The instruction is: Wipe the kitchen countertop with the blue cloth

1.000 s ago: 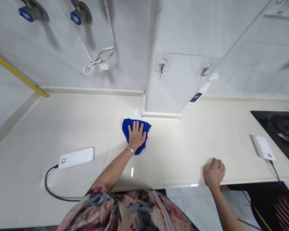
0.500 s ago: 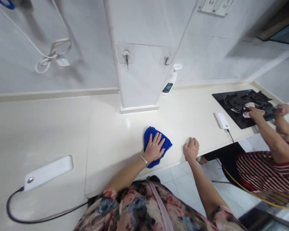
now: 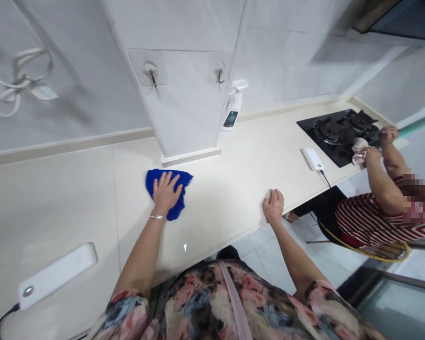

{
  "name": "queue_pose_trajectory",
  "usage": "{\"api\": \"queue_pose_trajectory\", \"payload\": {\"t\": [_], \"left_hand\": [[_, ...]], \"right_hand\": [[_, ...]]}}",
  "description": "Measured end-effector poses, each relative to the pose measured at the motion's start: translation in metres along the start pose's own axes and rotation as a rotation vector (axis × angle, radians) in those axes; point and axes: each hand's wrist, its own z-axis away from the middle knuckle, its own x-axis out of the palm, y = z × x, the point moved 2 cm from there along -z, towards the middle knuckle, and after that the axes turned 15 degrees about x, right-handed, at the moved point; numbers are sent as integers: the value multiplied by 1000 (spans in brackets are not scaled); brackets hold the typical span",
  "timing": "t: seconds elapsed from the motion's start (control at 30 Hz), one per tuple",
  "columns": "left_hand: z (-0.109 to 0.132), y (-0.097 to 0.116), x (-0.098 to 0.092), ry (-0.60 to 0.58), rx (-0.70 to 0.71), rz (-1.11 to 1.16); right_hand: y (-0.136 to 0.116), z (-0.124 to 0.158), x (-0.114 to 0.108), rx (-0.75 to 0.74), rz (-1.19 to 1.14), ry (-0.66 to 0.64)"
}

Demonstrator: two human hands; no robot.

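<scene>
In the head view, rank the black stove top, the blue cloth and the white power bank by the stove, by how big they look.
1. Black stove top, largest though farthest away.
2. Blue cloth, partly covered by the left hand, so its full spread is unsure.
3. White power bank, smallest, but it sits farther from the camera than the cloth.

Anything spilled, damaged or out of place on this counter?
Nothing stands out. The left hand lies flat on the blue cloth; the right hand rests at the counter edge. No spills show.

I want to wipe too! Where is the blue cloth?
The blue cloth lies flat on the counter under the left hand, just in front of the white wall column.
</scene>
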Motion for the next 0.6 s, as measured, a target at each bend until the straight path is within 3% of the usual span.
{"api": "queue_pose_trajectory", "payload": {"t": [0.13, 0.23, 0.33, 0.47, 0.6], "left_hand": [[6, -59, -16, 52, -243, -71], [4, -70, -15, 54, -341, -116], [1, -49, -5, 79, -391, -161], [-8, 5, 15, 105, -364, -167], [-39, 57, 36, 66, -316, -154]], "right_hand": [[-4, 1, -2, 18, 13, 2], [-6, 2, -4, 21, 14, -21], [-7, 4, -6, 32, 31, -52], [-10, 5, -9, 44, 67, -72], [-14, 7, -12, 44, 75, -87]]}}
